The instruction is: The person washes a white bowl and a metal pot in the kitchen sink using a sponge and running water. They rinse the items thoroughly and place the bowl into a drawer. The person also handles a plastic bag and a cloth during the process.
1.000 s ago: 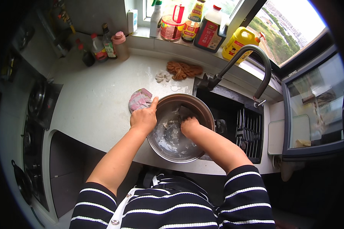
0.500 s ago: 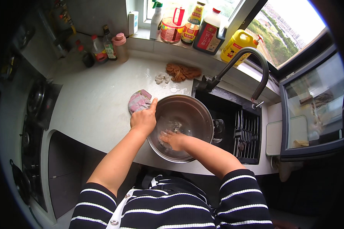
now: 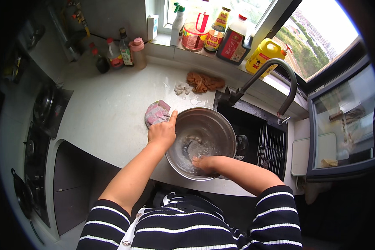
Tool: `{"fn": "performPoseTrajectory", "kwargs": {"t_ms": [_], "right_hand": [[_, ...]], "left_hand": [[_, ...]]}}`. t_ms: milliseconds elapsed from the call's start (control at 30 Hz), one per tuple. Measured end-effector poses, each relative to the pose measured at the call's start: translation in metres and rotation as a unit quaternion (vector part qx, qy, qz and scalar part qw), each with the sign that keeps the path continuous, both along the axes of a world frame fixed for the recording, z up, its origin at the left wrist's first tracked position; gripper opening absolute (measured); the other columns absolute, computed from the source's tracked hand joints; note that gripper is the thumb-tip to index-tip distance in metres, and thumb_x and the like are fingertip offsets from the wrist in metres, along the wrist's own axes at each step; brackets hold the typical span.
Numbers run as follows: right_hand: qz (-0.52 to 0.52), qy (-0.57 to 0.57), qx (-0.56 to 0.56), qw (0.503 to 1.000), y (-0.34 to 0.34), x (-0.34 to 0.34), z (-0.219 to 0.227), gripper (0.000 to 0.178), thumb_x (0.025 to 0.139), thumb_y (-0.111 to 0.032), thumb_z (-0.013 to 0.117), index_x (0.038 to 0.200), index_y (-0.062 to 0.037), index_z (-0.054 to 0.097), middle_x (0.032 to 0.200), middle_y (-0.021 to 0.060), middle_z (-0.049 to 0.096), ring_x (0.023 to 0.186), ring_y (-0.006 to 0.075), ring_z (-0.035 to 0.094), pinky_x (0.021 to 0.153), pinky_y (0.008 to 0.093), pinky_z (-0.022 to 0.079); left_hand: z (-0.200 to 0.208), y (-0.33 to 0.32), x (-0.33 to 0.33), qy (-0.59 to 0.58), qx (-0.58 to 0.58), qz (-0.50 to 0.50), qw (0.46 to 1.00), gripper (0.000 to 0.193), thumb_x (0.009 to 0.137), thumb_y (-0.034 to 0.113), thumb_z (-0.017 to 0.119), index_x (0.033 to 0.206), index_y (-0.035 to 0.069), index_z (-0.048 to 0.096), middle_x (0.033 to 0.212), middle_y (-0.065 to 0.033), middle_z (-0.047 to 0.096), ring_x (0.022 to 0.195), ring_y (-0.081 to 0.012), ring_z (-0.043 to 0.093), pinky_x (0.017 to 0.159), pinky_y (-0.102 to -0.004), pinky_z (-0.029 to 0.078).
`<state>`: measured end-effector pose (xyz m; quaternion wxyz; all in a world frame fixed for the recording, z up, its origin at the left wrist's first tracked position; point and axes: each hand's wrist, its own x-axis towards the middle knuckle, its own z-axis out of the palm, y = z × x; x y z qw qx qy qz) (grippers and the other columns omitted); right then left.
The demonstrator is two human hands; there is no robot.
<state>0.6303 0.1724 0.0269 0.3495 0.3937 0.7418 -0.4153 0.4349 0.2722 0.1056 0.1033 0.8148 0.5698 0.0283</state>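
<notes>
A wide stainless steel pot stands at the counter's front, its right side over the sink's edge. My left hand is closed at the pot's left edge, index finger stretched along the rim; the handle there is hidden under the hand. Just beyond those knuckles lies a crumpled pink and grey cloth. Inside the pot, my right hand reaches down into swirling, shallow water, fingers stretched out and partly under the surface. Small pale bits show in the water; I cannot make out what they are.
Right of the pot is a dark sink with a rack and a curved black faucet. A brown rag and a white scrap lie behind. Several bottles line the sill and back left corner. An open window juts in at right.
My right hand has moved toward the near right side of the pot's inside, and the water swirls more. The left hand stays at the rim. The whole view has shifted slightly.
</notes>
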Motion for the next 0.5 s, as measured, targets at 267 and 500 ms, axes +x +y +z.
{"fn": "performPoseTrajectory", "kwargs": {"t_ms": [267, 500], "right_hand": [[-0.079, -0.02, 0.188, 0.979, 0.048, -0.021, 0.004, 0.075, 0.079, 0.001, 0.049, 0.146, -0.0186, 0.022, 0.154, 0.0027, 0.012, 0.139, 0.0305, 0.021, 0.109, 0.0408, 0.029], [-0.09, -0.077, 0.128, 0.985, 0.036, 0.02, -0.002, 0.061, 0.085, -0.009, 0.045, 0.143, -0.0147, 0.027, 0.151, 0.0062, 0.021, 0.132, 0.0335, 0.034, 0.106, 0.0441, 0.034]], "left_hand": [[0.01, -0.001, -0.001, 0.013, -0.02, -0.015, 1.0, 0.064, 0.08, 0.007, 0.044, 0.141, 0.023, 0.034, 0.075, -0.0136, 0.067, 0.065, -0.0298, 0.066, 0.061, -0.0416, 0.053], [0.014, 0.0, 0.0, 0.019, -0.024, -0.012, 0.999, 0.064, 0.08, 0.008, 0.044, 0.141, 0.022, 0.035, 0.075, -0.014, 0.067, 0.065, -0.03, 0.066, 0.062, -0.0423, 0.053]]}}
